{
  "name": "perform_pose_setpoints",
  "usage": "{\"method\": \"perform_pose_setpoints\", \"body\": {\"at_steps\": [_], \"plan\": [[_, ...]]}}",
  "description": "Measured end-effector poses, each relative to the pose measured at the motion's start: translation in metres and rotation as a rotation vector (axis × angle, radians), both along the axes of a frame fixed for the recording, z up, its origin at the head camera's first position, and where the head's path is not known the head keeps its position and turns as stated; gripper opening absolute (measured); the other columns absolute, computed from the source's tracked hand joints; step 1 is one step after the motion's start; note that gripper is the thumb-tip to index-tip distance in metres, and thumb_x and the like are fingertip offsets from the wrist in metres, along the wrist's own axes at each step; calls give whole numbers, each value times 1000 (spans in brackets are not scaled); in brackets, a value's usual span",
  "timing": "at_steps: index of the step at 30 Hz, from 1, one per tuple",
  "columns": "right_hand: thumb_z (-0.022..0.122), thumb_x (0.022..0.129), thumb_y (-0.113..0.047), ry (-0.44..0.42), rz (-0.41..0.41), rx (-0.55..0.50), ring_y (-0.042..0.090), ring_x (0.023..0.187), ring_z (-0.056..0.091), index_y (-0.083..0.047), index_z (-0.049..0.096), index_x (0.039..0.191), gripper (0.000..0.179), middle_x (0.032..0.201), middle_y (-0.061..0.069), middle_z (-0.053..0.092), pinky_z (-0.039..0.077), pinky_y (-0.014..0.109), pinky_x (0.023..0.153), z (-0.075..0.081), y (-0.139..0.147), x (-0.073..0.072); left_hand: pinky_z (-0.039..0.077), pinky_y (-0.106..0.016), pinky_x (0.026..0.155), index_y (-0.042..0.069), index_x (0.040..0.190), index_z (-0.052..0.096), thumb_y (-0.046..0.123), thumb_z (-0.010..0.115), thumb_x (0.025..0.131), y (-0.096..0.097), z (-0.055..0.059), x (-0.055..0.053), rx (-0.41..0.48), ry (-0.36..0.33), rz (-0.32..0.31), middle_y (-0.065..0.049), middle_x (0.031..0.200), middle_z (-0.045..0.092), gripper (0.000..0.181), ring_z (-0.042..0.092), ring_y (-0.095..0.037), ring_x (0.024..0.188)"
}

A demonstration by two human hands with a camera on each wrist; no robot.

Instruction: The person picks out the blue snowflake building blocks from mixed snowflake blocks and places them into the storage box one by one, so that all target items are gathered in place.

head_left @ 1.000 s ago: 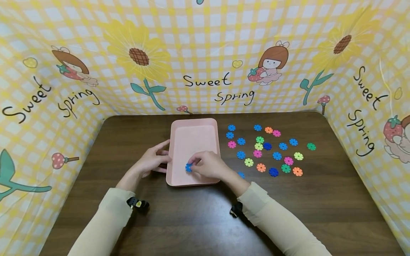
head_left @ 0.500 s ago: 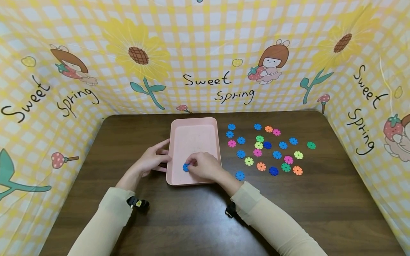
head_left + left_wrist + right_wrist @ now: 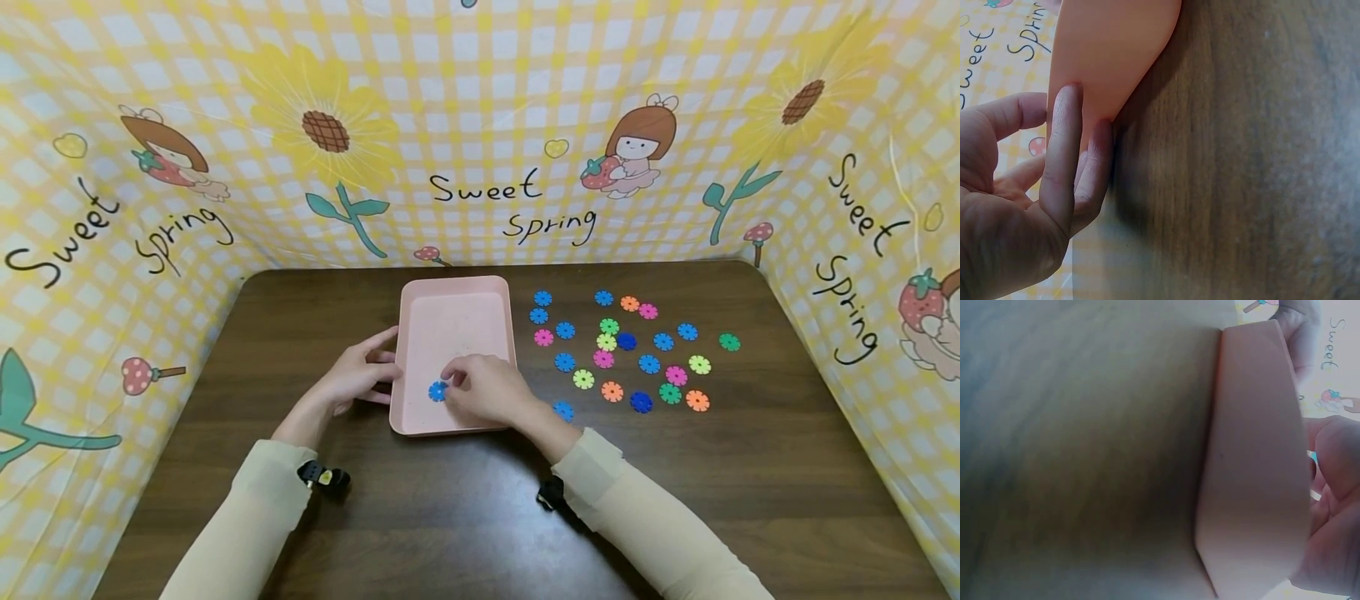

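Observation:
My right hand (image 3: 487,390) is over the near half of a pink tray (image 3: 457,287). Its thumb and index finger pinch the right edge of a blue snowflake building disc (image 3: 437,391). In the right wrist view, a sliver of blue disc (image 3: 1313,456) shows between the fingers, just past the tray wall (image 3: 1254,462). My left hand (image 3: 358,372) is at the tray's left side with extended fingers. The left wrist view shows its fingertips (image 3: 1069,94) against the tray's outer wall (image 3: 1116,44).
Several loose discs in blue, pink, orange, green and yellow lie right of the tray, among them an orange disc (image 3: 697,401) and a green disc (image 3: 729,342). They rest on a dark wooden table (image 3: 450,517). A printed checkered cloth (image 3: 480,108) encloses its back and sides.
The right hand with the blue disc has shifted slightly left, then a little right again. More of the disc shows past the fingertips now. The left hand and tray have stayed in place.

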State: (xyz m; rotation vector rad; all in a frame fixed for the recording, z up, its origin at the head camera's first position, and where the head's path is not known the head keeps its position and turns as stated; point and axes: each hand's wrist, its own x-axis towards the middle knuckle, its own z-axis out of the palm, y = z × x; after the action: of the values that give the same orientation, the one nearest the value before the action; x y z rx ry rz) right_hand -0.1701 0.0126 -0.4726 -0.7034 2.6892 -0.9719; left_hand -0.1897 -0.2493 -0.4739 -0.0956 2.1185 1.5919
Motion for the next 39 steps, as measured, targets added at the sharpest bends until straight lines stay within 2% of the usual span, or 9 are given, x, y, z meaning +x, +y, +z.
{"method": "perform_pose_setpoints", "body": {"at_steps": [12,19,21,25,27,29,34,35,39], "plan": [[73,96,-28,24,-13,-81,13,78,59,-17,77,118,25,97,-12,69,50,33,71,21,40,13,63,-49,75,27,166,27,6,66,98,0,0,-1,-6,-7,0,-27,142,49,81,68,-32,105],[75,96,-26,53,-17,-101,13,65,53,-15,75,121,27,101,-8,70,49,33,61,26,70,23,63,-49,75,26,166,26,6,65,98,-1,0,0,-2,-8,-5,-28,143,48,82,68,-33,106],[76,96,-25,69,-18,-108,13,68,56,-14,75,121,27,101,-7,70,50,33,64,27,80,25,63,-49,75,27,166,27,6,65,98,-1,1,0,-4,-10,1,-28,143,48,81,68,-33,106],[77,95,-24,84,-24,-114,18,86,64,-12,75,119,27,102,-5,71,53,34,74,26,99,26,63,-50,76,28,166,27,6,66,98,-1,1,0,-2,-11,-1,-28,144,48,82,68,-33,107],[78,95,-25,81,-28,-101,21,92,66,-13,75,119,27,104,-3,72,53,35,78,24,109,27,63,-50,76,28,166,27,6,66,98,-1,1,0,1,-11,-3,-28,144,48,82,68,-34,107],[78,95,-27,65,-29,-81,21,88,66,-14,75,119,28,107,-2,71,54,36,75,22,118,27,63,-50,76,28,166,27,6,66,98,-1,1,-1,2,-10,-4,-28,144,48,82,68,-34,108],[79,93,-31,34,-22,17,18,96,66,-14,74,121,33,113,-1,71,57,41,84,14,135,29,63,-50,76,29,166,27,6,66,97,0,0,-1,5,-11,3,-27,144,48,82,68,-34,108],[80,93,-32,33,-23,44,18,102,66,-14,74,122,34,113,-1,71,57,42,89,11,137,30,63,-50,76,29,166,28,6,66,97,0,0,-1,4,-12,5,-27,143,49,82,67,-34,108],[83,90,-36,15,-19,118,17,103,65,-15,74,123,40,114,-1,70,57,44,90,6,146,32,63,-49,76,29,166,27,6,66,97,-1,-2,-1,-2,-13,6,-27,144,48,82,67,-34,109]]}}
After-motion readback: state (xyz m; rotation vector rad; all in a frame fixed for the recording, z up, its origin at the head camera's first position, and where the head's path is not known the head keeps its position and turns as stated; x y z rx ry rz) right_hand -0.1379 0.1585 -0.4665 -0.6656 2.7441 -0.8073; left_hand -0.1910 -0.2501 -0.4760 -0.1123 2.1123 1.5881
